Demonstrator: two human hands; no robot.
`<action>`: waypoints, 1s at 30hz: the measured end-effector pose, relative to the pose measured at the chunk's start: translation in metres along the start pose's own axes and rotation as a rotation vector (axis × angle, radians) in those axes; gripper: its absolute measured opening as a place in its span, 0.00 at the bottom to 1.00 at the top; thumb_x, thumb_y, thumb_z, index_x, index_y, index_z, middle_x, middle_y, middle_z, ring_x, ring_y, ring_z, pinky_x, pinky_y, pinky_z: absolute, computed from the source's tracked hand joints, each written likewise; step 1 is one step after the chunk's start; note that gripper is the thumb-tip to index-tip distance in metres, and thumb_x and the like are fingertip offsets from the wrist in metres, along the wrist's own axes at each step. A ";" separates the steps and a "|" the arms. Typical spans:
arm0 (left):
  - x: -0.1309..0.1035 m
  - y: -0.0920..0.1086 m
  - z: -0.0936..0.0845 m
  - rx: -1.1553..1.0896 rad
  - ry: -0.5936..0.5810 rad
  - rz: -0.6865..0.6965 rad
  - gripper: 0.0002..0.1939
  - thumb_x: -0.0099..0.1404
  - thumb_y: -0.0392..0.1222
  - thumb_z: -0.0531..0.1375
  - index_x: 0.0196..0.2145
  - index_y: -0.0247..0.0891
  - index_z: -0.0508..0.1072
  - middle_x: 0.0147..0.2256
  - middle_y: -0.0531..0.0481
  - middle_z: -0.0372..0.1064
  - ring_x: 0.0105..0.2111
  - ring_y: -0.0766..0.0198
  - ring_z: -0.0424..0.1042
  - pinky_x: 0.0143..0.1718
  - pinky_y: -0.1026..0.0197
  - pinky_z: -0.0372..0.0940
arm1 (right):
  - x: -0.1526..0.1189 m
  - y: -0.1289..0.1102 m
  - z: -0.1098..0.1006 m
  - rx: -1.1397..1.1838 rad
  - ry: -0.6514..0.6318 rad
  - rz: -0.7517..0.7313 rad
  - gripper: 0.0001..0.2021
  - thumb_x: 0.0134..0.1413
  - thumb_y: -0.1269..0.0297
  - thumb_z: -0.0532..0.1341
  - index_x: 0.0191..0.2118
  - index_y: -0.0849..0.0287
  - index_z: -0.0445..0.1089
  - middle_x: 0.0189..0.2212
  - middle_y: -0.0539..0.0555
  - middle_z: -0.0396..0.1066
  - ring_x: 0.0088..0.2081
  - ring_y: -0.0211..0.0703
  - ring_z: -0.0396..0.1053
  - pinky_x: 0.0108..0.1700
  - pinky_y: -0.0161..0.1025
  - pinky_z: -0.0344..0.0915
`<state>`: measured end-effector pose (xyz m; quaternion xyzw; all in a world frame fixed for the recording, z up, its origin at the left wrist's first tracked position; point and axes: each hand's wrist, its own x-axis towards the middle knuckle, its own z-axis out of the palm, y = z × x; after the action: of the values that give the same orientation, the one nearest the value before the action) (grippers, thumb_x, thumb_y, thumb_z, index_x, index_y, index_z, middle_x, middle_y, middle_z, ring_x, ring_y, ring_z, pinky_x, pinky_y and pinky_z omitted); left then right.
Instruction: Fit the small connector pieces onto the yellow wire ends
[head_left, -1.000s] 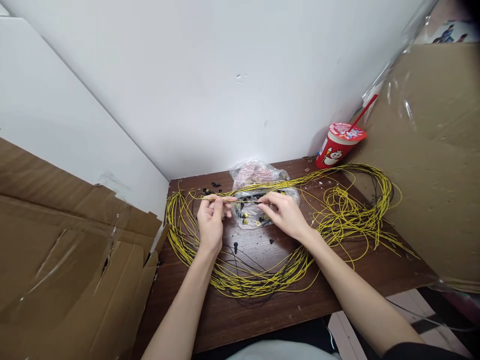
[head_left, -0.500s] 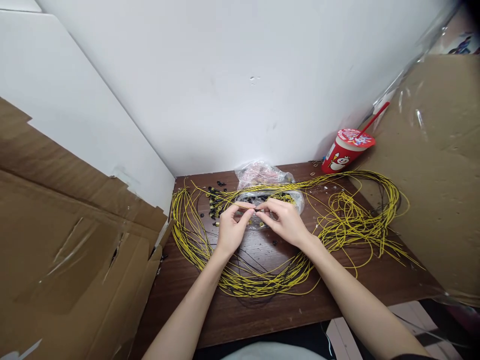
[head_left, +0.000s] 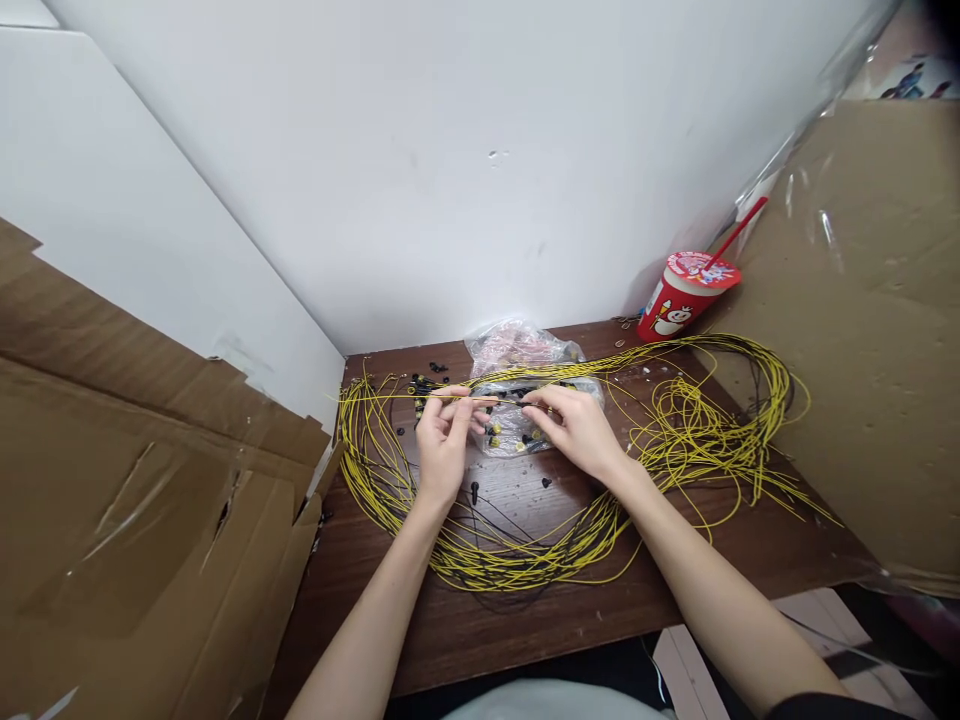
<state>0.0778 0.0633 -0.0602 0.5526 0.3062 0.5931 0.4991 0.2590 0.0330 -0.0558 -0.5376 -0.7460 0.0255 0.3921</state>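
My left hand (head_left: 442, 445) is closed, thumb against fingers, around a thin yellow wire (head_left: 386, 397). The wire sticks out to the left and also runs across toward my other hand. My right hand (head_left: 576, 430) pinches a small dark piece (head_left: 523, 404) at the wire's right end; its exact kind is too small to tell. Under and behind both hands lies a clear plastic bag (head_left: 517, 345), with small black and yellow parts on and around it. A big loop of yellow and black wires (head_left: 517, 575) surrounds the hands on the brown table (head_left: 540, 640).
A tangle of yellow wire (head_left: 686, 430) spreads at the right. Behind it stands a red cup (head_left: 679, 300) with a straw, near the white wall (head_left: 420, 180). Cardboard (head_left: 150, 500) borders the left, and another cardboard panel (head_left: 870, 350) the right. Small black pieces (head_left: 474, 490) lie before the bag.
My hands, close together before, have drawn apart; the left one moved left along the wire. More of the bag and a small black piece on the table now show between them.
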 end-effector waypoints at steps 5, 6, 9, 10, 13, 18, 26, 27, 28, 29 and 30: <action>-0.002 0.000 -0.001 0.277 -0.127 0.103 0.08 0.60 0.43 0.62 0.35 0.37 0.76 0.35 0.45 0.76 0.33 0.62 0.74 0.36 0.61 0.67 | -0.004 -0.008 0.004 0.063 -0.042 -0.108 0.09 0.61 0.64 0.57 0.41 0.59 0.71 0.32 0.53 0.72 0.31 0.38 0.67 0.35 0.35 0.61; -0.003 0.000 0.000 0.323 -0.132 0.140 0.07 0.60 0.43 0.61 0.32 0.38 0.77 0.35 0.46 0.76 0.34 0.62 0.73 0.38 0.60 0.67 | -0.004 -0.010 0.004 0.071 -0.053 -0.131 0.09 0.61 0.63 0.56 0.42 0.60 0.71 0.31 0.52 0.71 0.30 0.38 0.66 0.34 0.35 0.60; -0.002 0.001 0.000 0.345 -0.102 0.206 0.08 0.61 0.43 0.61 0.28 0.38 0.78 0.33 0.46 0.76 0.36 0.60 0.73 0.44 0.57 0.66 | -0.005 -0.013 0.005 0.088 -0.058 -0.144 0.09 0.61 0.62 0.56 0.42 0.60 0.71 0.28 0.51 0.69 0.28 0.37 0.65 0.33 0.34 0.60; -0.002 0.001 -0.001 0.314 -0.087 0.194 0.09 0.62 0.43 0.60 0.29 0.38 0.77 0.34 0.45 0.76 0.37 0.60 0.73 0.44 0.56 0.66 | -0.005 -0.014 0.005 0.096 -0.052 -0.135 0.09 0.61 0.62 0.57 0.42 0.60 0.71 0.28 0.51 0.69 0.28 0.36 0.65 0.33 0.34 0.60; 0.000 0.002 -0.001 0.116 -0.040 0.073 0.12 0.63 0.48 0.58 0.31 0.36 0.73 0.37 0.43 0.75 0.34 0.62 0.72 0.40 0.58 0.67 | -0.005 -0.014 0.003 0.111 -0.022 -0.108 0.09 0.60 0.63 0.57 0.41 0.60 0.71 0.28 0.50 0.69 0.27 0.35 0.64 0.33 0.33 0.60; 0.002 0.006 -0.001 -0.237 -0.026 -0.106 0.16 0.61 0.53 0.59 0.29 0.37 0.62 0.28 0.48 0.72 0.24 0.68 0.67 0.27 0.64 0.65 | -0.003 -0.010 0.002 0.029 0.036 -0.098 0.07 0.56 0.68 0.57 0.38 0.61 0.71 0.25 0.49 0.66 0.27 0.35 0.64 0.33 0.33 0.60; -0.001 0.000 -0.004 0.279 -0.139 -0.024 0.15 0.67 0.51 0.52 0.31 0.37 0.67 0.18 0.57 0.57 0.18 0.70 0.59 0.23 0.66 0.57 | -0.003 -0.008 0.003 -0.103 0.119 -0.111 0.09 0.57 0.68 0.56 0.39 0.59 0.72 0.30 0.51 0.68 0.29 0.36 0.66 0.33 0.33 0.60; -0.002 0.000 -0.004 0.407 -0.196 0.002 0.15 0.67 0.50 0.52 0.31 0.36 0.68 0.18 0.56 0.60 0.19 0.69 0.62 0.26 0.65 0.58 | -0.004 -0.008 0.003 -0.099 0.117 -0.121 0.09 0.58 0.68 0.55 0.40 0.59 0.72 0.31 0.52 0.69 0.29 0.36 0.66 0.33 0.33 0.60; -0.003 0.000 -0.004 0.511 -0.246 0.031 0.14 0.67 0.49 0.52 0.31 0.36 0.68 0.20 0.55 0.62 0.21 0.68 0.63 0.28 0.65 0.58 | -0.004 -0.008 0.003 -0.093 0.114 -0.130 0.09 0.58 0.68 0.55 0.41 0.59 0.72 0.32 0.52 0.69 0.29 0.36 0.66 0.33 0.32 0.60; -0.004 0.001 -0.004 0.584 -0.285 0.061 0.14 0.67 0.48 0.53 0.29 0.36 0.68 0.21 0.54 0.63 0.22 0.68 0.64 0.29 0.64 0.58 | -0.004 -0.008 0.003 -0.087 0.113 -0.137 0.09 0.58 0.68 0.55 0.41 0.59 0.72 0.32 0.52 0.69 0.30 0.36 0.67 0.33 0.32 0.60; -0.005 0.001 -0.004 0.620 -0.311 0.090 0.14 0.66 0.47 0.54 0.28 0.36 0.68 0.22 0.53 0.63 0.24 0.67 0.64 0.29 0.64 0.57 | -0.004 -0.008 0.004 -0.079 0.115 -0.144 0.09 0.58 0.68 0.55 0.41 0.59 0.72 0.32 0.52 0.69 0.30 0.36 0.67 0.33 0.32 0.61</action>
<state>0.0734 0.0594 -0.0614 0.7745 0.3676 0.4019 0.3216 0.2508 0.0276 -0.0567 -0.4981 -0.7595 -0.0630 0.4136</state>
